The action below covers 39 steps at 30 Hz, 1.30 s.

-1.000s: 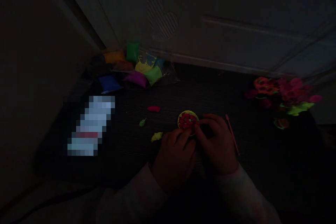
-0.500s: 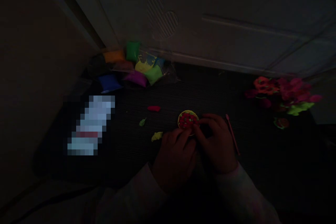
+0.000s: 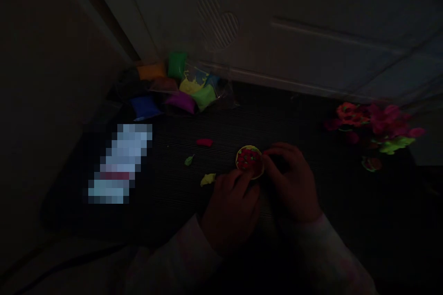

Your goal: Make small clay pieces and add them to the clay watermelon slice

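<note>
A small round clay piece [image 3: 249, 162] with a yellow rim and a filling of red bits flecked with green lies on the dark table. My left hand [image 3: 233, 207] is closed, its fingertips gripping the near edge of this piece. At the right rim, the thumb and forefinger of my right hand [image 3: 292, 182] are pinched together; a hint of red shows at their tips, too dark to name. Left of the hands lie a red clay strip [image 3: 205, 142], a small green leaf shape [image 3: 188, 160] and a yellow clay scrap [image 3: 208, 179].
Packets of coloured clay, among them a blue packet [image 3: 144, 107] and a green packet [image 3: 177, 65], lie at the back left. A lit, blurred-out screen [image 3: 121, 163] is at the left. Pink and orange flower shapes [image 3: 384, 120] stand at the right, before a pale panel [image 3: 311, 55].
My right hand has drawn back a little to the right, from over the red filling to the rim. The pink stick beside it no longer shows. My left hand has stayed put.
</note>
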Tool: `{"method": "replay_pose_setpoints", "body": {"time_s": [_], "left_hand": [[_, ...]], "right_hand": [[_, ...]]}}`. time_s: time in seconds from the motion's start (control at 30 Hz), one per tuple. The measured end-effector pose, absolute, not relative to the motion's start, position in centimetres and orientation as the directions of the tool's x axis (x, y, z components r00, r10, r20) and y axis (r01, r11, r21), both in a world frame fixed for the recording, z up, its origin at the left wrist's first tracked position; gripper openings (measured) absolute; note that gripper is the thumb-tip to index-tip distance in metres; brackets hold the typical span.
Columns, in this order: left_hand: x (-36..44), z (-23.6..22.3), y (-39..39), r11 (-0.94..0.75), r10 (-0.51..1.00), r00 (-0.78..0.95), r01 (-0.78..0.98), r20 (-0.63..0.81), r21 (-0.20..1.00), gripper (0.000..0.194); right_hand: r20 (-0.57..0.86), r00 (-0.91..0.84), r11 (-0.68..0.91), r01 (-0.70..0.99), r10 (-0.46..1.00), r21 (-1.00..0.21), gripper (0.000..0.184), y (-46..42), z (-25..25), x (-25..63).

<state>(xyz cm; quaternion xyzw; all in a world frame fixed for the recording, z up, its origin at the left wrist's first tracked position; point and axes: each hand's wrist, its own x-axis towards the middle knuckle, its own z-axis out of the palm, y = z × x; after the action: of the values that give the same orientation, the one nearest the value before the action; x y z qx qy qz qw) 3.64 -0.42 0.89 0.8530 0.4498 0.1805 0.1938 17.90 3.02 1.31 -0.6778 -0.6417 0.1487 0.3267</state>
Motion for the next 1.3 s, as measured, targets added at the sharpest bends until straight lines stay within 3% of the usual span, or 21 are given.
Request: {"method": "replay_pose_setpoints", "body": {"time_s": [0.37,0.73,1.3], "left_hand": [[3.7,1.1,-0.4,-0.517,0.84,0.526,0.706,0.13,0.484,0.024],[3.7,1.0,-0.5,-0.511,0.843,0.523,0.702,0.127,0.496,0.024],[3.6,1.0,-0.4,-0.514,0.839,0.528,0.693,0.13,0.505,0.024]], "right_hand": [[0.179,0.059,0.064,0.789,0.982,-0.611,0.01,2.2,1.4,18.4],[0.193,-0.034,0.125,0.865,0.981,-0.485,0.011,2.0,1.0,18.2],[0.184,0.011,0.087,0.853,0.983,-0.515,0.01,1.9,1.0,18.3]]}}
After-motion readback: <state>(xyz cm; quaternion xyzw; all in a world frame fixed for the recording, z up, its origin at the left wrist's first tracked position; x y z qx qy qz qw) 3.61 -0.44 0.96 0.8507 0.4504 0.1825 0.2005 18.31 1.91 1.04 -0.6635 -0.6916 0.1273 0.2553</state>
